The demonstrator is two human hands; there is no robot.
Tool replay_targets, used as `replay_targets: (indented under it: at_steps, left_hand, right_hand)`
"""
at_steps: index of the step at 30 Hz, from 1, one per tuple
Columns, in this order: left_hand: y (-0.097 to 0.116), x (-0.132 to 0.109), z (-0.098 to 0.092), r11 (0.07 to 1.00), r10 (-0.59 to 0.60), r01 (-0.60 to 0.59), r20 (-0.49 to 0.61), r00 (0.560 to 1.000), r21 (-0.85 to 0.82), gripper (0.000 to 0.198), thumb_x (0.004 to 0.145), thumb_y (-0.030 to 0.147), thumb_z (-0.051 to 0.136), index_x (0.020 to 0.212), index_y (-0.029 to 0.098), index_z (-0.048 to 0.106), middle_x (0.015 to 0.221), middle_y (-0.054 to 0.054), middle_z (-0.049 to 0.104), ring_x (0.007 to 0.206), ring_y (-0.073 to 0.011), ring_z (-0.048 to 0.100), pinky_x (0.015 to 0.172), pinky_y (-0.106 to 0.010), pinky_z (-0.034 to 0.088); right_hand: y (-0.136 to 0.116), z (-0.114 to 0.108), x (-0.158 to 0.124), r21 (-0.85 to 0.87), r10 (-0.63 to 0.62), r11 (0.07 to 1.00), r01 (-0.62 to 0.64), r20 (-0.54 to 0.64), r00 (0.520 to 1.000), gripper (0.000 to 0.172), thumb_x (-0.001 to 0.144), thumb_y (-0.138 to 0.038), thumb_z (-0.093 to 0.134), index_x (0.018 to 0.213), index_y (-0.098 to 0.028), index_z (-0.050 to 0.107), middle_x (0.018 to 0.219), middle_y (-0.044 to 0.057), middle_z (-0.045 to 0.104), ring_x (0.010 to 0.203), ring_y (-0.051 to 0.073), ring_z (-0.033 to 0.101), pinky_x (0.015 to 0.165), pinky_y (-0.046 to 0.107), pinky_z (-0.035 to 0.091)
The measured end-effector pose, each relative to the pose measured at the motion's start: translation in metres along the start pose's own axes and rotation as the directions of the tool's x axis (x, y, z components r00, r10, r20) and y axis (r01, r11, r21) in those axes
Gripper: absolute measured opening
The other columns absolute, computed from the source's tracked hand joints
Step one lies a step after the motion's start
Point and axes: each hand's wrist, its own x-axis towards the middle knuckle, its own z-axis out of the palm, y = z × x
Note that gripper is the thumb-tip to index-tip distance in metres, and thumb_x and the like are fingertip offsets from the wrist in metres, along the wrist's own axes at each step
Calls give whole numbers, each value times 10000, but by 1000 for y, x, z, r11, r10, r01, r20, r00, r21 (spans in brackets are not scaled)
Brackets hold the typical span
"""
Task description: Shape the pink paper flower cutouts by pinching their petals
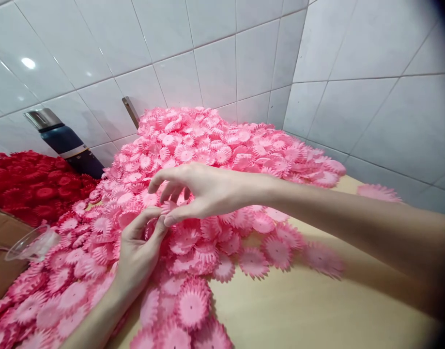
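My left hand is closed in a pinch, thumb against the index finger, at the edge of a pink fringed petal disc. Over it reaches my right hand, coming in from the right with its thumb tip at the same disc and its other fingers curled and apart. The fingers partly cover this disc. Around and beneath both hands spreads a large heap of similar pink discs, many with a small hole in the centre. A short stack of discs lies nearer to me, below the hands.
A dark blue flask with a steel cap leans near the tiled wall. Red discs are piled at left, beside a cardboard box and a clear plastic cup. Light wooden tabletop shows at right.
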Motion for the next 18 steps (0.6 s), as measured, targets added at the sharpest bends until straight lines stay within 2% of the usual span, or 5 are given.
replay_targets:
  at_steps: [1, 4, 6, 12, 18]
  left_hand:
    - [0, 0, 0, 1000, 9, -9, 5, 1000, -1, 114, 841, 339, 686, 815, 229, 688, 792, 29, 659, 750, -118, 558, 711, -185, 437]
    - [0, 0, 0, 999, 1, -1, 1, 1000, 34, 113, 847, 337, 679, 813, 231, 698, 769, 30, 660, 729, -115, 554, 703, -182, 432]
    - [1, 0, 0, 998, -15, 15, -11, 1000, 62, 130, 853, 349, 670, 815, 229, 701, 742, 33, 649, 698, -106, 538, 680, -178, 423]
    - [0, 0, 0, 997, -45, 47, -27, 999, 62, 156, 857, 377, 666, 829, 224, 682, 769, 34, 639, 722, -97, 536, 706, -173, 423]
    - [-1, 0, 2, 989, -132, 127, -58, 990, -76, 182, 851, 379, 676, 945, 233, 620, 809, 40, 591, 664, -73, 486, 625, -160, 411]
  right_hand:
    - [1, 0, 0, 30, 4, 1000, -4, 11, 1000, 382, 804, -214, 686, 1147, -73, 594, 1062, 100, 663, 912, 144, 615, 739, 260, 520]
    - [3, 0, 2, 114, -49, 992, 49, -10, 999, 117, 765, -137, 695, 846, -79, 633, 825, 42, 646, 758, 113, 594, 687, 251, 512]
    - [5, 0, 2, 165, -53, 985, 55, -15, 998, 92, 750, -103, 695, 763, -90, 605, 731, 10, 610, 679, 93, 571, 626, 236, 497]
    - [5, -3, 0, 48, 25, 998, -28, 58, 998, 113, 773, -110, 656, 883, -96, 638, 788, 29, 639, 696, 102, 585, 574, 228, 470]
    - [4, 1, 0, -70, 60, 995, -65, -73, 995, 134, 833, -174, 604, 959, -139, 574, 755, 13, 582, 656, 104, 529, 528, 228, 407]
